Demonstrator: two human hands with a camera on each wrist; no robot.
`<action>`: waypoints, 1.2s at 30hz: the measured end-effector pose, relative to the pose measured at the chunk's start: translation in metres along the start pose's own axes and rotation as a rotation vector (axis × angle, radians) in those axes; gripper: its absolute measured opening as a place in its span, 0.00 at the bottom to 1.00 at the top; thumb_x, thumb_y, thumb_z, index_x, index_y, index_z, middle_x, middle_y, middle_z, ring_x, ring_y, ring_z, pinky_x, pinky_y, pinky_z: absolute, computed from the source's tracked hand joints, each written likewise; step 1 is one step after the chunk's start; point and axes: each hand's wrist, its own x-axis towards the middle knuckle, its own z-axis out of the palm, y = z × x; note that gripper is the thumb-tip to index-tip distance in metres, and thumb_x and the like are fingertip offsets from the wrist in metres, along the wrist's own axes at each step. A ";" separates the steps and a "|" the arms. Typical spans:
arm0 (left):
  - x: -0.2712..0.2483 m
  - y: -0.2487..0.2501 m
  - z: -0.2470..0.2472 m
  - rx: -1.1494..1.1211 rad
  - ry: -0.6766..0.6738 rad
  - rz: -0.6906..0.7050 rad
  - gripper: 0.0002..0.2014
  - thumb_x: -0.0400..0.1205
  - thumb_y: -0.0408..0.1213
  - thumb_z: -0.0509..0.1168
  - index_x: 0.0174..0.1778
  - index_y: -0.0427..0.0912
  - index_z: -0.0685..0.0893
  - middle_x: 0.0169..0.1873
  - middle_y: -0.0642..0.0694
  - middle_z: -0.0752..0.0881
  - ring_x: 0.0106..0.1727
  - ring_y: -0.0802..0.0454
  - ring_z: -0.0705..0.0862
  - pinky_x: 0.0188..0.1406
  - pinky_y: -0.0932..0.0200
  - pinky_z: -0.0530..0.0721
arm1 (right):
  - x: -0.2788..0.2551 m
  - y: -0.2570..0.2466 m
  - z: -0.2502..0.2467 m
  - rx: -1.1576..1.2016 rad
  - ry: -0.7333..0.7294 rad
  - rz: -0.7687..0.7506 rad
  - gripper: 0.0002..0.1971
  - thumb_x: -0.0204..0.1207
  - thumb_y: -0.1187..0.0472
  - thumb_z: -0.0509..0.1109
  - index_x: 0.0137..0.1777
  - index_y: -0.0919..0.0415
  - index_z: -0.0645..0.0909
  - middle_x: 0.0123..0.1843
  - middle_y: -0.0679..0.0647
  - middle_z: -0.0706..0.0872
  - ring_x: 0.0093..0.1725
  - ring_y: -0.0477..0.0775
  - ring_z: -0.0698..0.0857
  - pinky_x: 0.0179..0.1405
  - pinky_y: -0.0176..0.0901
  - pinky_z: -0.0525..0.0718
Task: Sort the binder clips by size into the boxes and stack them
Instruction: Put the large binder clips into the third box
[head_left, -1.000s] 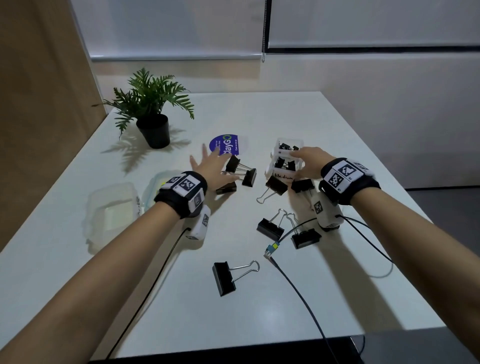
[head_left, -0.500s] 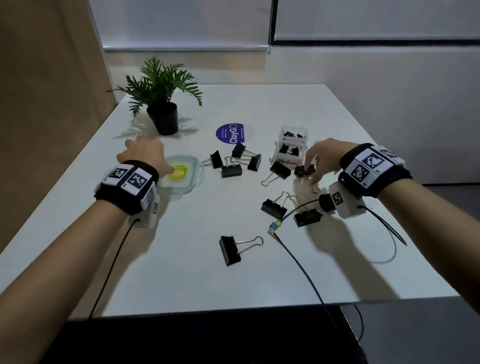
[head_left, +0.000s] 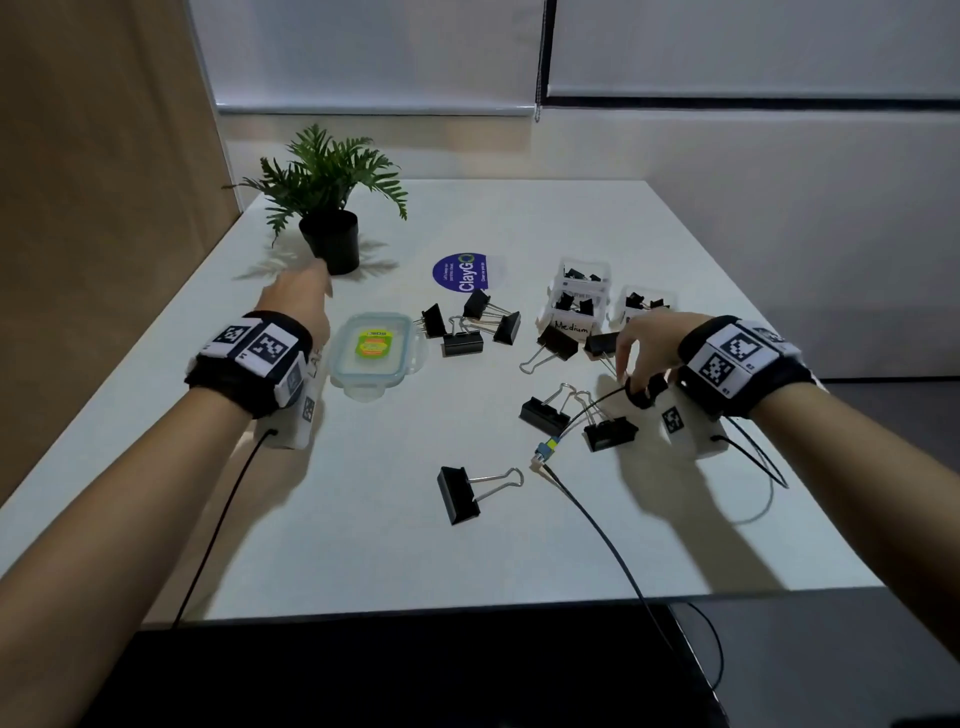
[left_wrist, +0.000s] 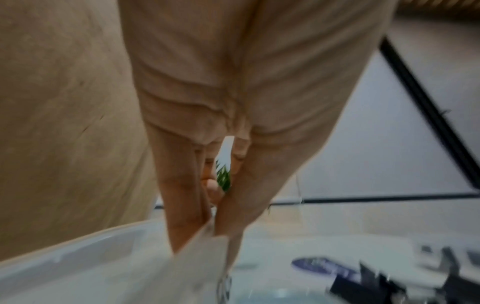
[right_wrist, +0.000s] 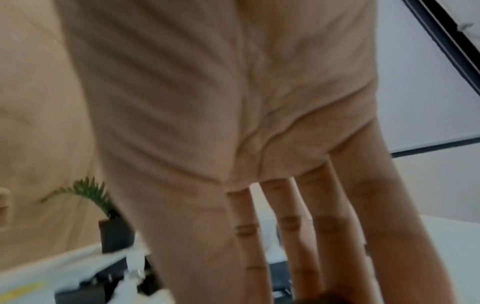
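Several black binder clips lie loose mid-table: a cluster (head_left: 467, 327), one (head_left: 553, 345) in front of the clear box labelled Medium (head_left: 571, 326), two (head_left: 545, 413) near a cable, and a big one (head_left: 460, 493) nearest me. Two more clear boxes (head_left: 641, 304) behind hold clips. My right hand (head_left: 626, 364) hangs over a clip (head_left: 600, 343), fingers (right_wrist: 285, 236) straight and thumb apart. My left hand (head_left: 306, 296) is at the left by the pot. In the left wrist view its fingers (left_wrist: 182, 216) straddle the wall of a clear box (left_wrist: 78, 246), mostly hidden under the wrist.
A clear lidded container (head_left: 343, 364) with an orange label sits right of my left wrist. A potted plant (head_left: 332, 234) stands at the back left, and a round blue sticker (head_left: 462, 273) lies beside it. A black cable (head_left: 597, 519) runs to the front edge. A wooden wall borders the left.
My left hand left the clip cluster and went left to the clear box. My right hand came back from the Medium box to a clip in front of it.
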 end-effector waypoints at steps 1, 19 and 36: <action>-0.001 0.004 -0.006 -0.019 0.050 0.055 0.22 0.75 0.20 0.60 0.64 0.37 0.72 0.59 0.29 0.78 0.62 0.28 0.77 0.55 0.41 0.76 | -0.001 -0.001 -0.004 0.017 0.018 -0.007 0.12 0.67 0.64 0.80 0.51 0.56 0.90 0.49 0.53 0.88 0.40 0.48 0.84 0.41 0.43 0.88; -0.064 0.109 0.009 -0.218 -0.188 0.864 0.33 0.73 0.21 0.68 0.72 0.46 0.66 0.34 0.54 0.79 0.31 0.54 0.80 0.34 0.56 0.80 | 0.030 0.039 0.019 -0.326 0.018 0.069 0.05 0.47 0.65 0.72 0.25 0.58 0.83 0.22 0.51 0.85 0.19 0.53 0.84 0.23 0.50 0.89; -0.086 0.185 0.036 0.112 -0.136 0.790 0.12 0.79 0.45 0.66 0.50 0.39 0.80 0.44 0.45 0.80 0.49 0.44 0.82 0.41 0.52 0.79 | -0.009 -0.004 0.014 -0.111 -0.163 0.051 0.21 0.63 0.38 0.79 0.29 0.54 0.78 0.30 0.48 0.83 0.36 0.51 0.81 0.38 0.39 0.79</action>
